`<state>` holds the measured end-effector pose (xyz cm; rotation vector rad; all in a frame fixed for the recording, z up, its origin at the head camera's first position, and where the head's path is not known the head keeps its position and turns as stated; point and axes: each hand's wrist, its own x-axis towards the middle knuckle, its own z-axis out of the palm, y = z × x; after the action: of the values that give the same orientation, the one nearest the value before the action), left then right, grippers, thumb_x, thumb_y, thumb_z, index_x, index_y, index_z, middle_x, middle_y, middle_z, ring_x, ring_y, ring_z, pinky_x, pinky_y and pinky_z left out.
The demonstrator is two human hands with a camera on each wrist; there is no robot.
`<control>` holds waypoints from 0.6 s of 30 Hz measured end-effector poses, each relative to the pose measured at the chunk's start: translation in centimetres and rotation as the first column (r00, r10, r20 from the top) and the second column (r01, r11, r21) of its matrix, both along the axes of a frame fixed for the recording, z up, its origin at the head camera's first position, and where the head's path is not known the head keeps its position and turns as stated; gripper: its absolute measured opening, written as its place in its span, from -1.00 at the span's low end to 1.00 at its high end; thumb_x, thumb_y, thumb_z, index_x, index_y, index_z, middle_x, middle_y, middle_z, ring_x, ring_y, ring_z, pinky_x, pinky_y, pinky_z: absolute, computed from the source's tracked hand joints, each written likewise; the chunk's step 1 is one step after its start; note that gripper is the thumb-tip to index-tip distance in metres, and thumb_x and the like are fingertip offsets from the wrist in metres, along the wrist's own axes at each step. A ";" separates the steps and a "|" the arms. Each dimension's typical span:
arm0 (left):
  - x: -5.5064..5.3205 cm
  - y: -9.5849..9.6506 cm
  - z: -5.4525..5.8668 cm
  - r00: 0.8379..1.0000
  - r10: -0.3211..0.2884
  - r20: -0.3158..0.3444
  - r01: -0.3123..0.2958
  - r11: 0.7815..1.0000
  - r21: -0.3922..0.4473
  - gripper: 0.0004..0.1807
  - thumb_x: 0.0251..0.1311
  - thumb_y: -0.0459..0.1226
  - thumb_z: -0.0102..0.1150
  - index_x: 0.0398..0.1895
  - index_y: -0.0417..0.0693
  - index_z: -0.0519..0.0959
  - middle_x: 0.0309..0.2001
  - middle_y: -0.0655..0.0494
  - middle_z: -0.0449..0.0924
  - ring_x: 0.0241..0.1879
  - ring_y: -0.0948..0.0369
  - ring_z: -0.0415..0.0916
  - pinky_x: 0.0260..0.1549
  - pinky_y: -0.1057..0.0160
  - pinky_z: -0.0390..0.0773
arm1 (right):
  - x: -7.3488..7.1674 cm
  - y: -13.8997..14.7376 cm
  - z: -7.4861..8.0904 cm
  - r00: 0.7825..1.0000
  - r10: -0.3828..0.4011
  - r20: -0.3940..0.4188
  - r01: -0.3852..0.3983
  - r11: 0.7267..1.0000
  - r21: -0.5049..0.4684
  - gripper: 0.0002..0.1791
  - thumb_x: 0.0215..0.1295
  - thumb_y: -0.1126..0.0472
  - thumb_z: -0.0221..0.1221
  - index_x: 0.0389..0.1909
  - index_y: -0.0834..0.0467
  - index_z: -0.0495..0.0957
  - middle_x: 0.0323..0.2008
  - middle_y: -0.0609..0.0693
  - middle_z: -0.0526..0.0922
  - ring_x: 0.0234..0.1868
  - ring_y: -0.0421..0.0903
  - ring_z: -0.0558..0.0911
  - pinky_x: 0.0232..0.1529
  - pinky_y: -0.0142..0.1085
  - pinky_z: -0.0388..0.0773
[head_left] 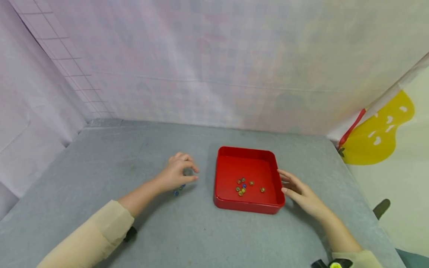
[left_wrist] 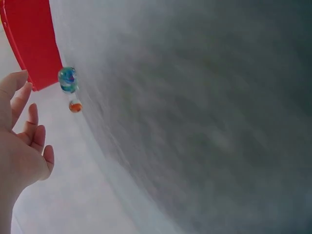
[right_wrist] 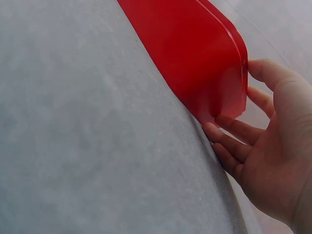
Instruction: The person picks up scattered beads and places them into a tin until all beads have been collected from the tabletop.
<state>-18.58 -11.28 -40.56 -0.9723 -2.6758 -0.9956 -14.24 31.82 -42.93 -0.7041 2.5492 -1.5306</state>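
Observation:
A shallow red square tray (head_left: 249,207) stands on the grey table. Several small marbles (head_left: 243,185), mostly yellow-green with one blue, lie loose inside its nearer half. My left hand (head_left: 177,173) hovers left of the tray, thumb and fingers apart with nothing between them. Just beneath it are a few more marbles (head_left: 176,193), partly hidden by the hand; the left wrist view shows a blue-green marble (left_wrist: 68,79) and an orange one (left_wrist: 75,107) on the cloth. At the tray's right wall, my right hand (head_left: 303,193) rests its extended fingertips and thumb against the outside.
Grey cloth covers the table (head_left: 161,238). A pale patterned curtain (head_left: 214,67) hangs along the back edge, with white sheeting (head_left: 30,111) to the left. Beyond the right edge is a yellow shape with white marks (head_left: 378,134).

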 end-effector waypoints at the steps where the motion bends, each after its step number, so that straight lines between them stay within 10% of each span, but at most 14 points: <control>1: 0.0 -0.2 0.0 1.000 0.004 -0.002 -0.004 1.000 -0.006 -0.86 -0.02 -0.29 0.45 -0.35 -0.05 0.70 -0.24 0.22 0.46 -0.12 0.15 0.29 -0.06 -0.02 0.17 | 0.0 0.0 0.0 1.000 0.000 0.000 0.000 1.000 0.000 -0.38 0.39 0.35 0.03 0.44 0.21 0.12 0.25 0.36 0.32 0.06 -0.30 0.49 -0.08 -0.36 0.49; 18: 0.0 -2.4 -0.3 0.998 0.063 0.011 -0.062 0.996 -0.066 -0.82 0.00 -0.26 0.44 -0.30 -0.03 0.69 -0.21 0.19 0.47 -0.05 0.09 0.29 -0.02 -0.08 0.14 | -0.1 0.1 -0.1 1.000 0.006 -0.015 -0.006 1.000 -0.009 -0.39 0.39 0.37 0.03 0.43 0.22 0.12 0.24 0.36 0.33 0.07 -0.33 0.48 -0.06 -0.39 0.47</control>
<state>-18.55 -13.66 -40.86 -0.8909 -2.7475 -0.9111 -14.30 31.92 -43.02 -0.7258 2.5500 -1.5416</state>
